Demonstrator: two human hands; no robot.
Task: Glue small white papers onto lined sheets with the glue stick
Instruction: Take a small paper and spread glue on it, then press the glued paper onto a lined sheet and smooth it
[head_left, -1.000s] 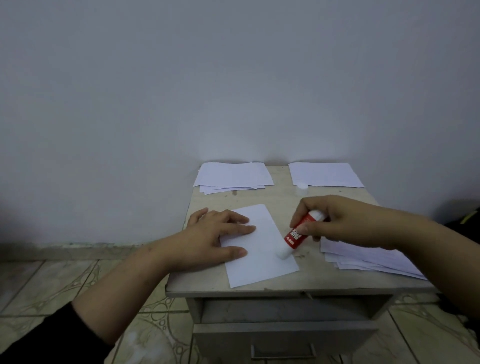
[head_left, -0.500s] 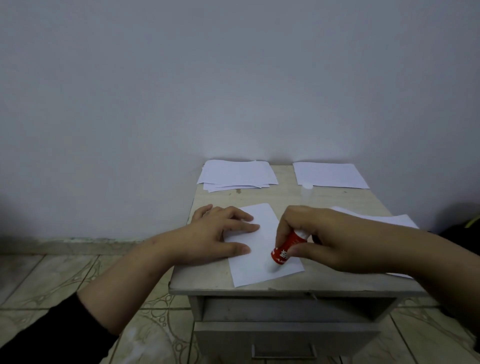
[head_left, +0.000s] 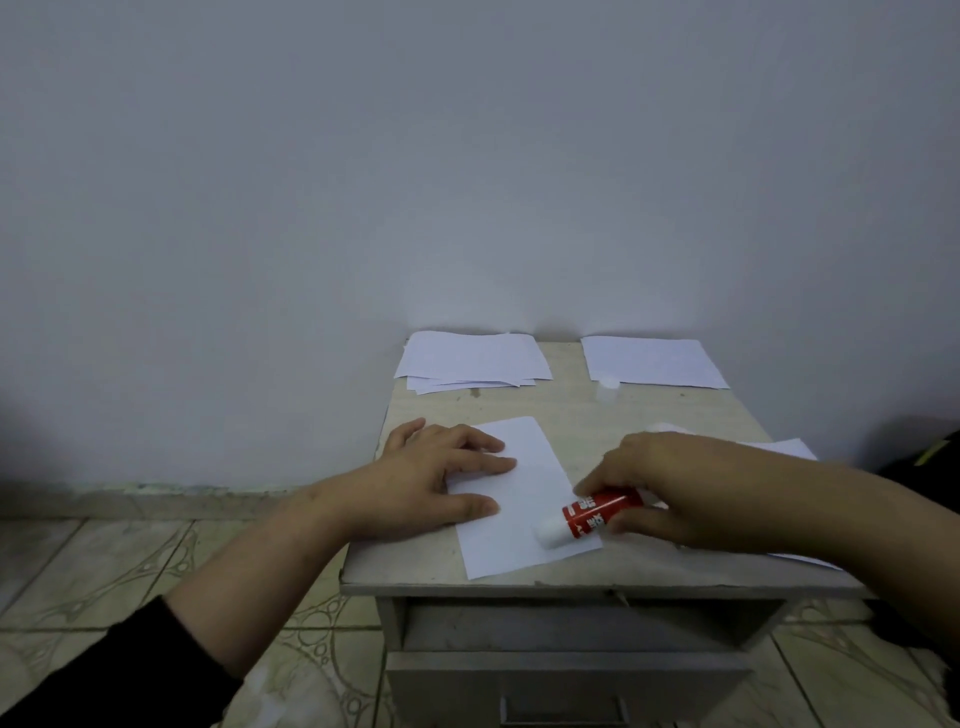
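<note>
Left hand (head_left: 431, 480), fingers flat and spread, pins white paper (head_left: 524, 499); right hand (head_left: 691, 493) fingers clamp red glue stick (head_left: 592, 514), tip on paper.

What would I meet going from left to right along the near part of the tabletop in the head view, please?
left hand → small white paper it presses → glue stick → right hand gripping it → paper stack under that arm.
</note>
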